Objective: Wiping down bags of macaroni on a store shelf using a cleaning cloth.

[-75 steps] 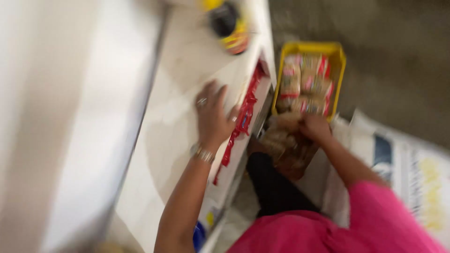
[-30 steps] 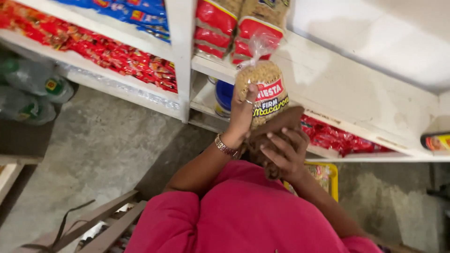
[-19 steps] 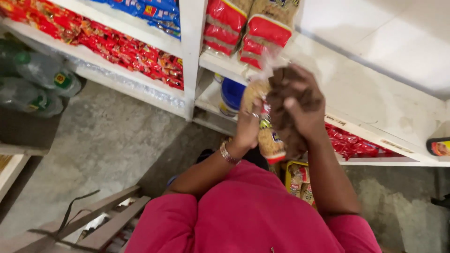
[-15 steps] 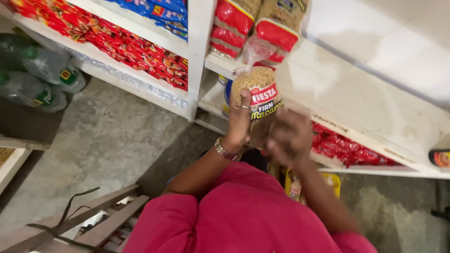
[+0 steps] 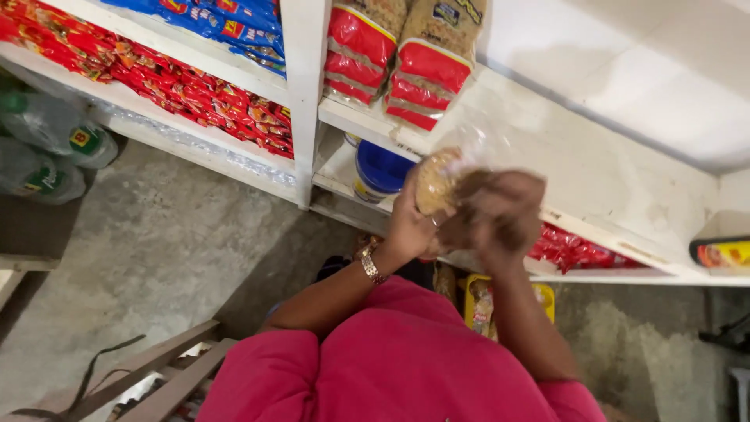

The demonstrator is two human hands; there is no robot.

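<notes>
Head view: both hands are raised in front of the shelf [image 5: 594, 168], closed on one bag [image 5: 437, 181] of macaroni, the left hand [image 5: 410, 223] wrapped around its lower left side and the right hand [image 5: 500, 215] clamped over its right half, motion-blurred. The bag sits just at the shelf's front lip, level with the white board, and its clear crumpled top reaches over the board. To the right of the hands the board runs bare up to a yellow-and-red packet [image 5: 723, 252] at the far end, well apart, so there is open room along that side; to the left the white upright [image 5: 306, 94] and two stacked bags [image 5: 402, 55] close the space, and those bags hang slightly over the edge just above the held one. A blue tub [image 5: 383, 172] stands on the lower level just beside the left hand. Red packets [image 5: 574, 252] lie under the board to the right, and more red packets [image 5: 195, 86] fill the left bay. The held bag is clear plastic with tan pasta showing at its upper end; most of it is hidden by the fingers. Half a second ago its red label faced the camera and stood upright in the left hand; now the label is out of sight, the bag is lower and further right, and the right hand covers it.
</notes>
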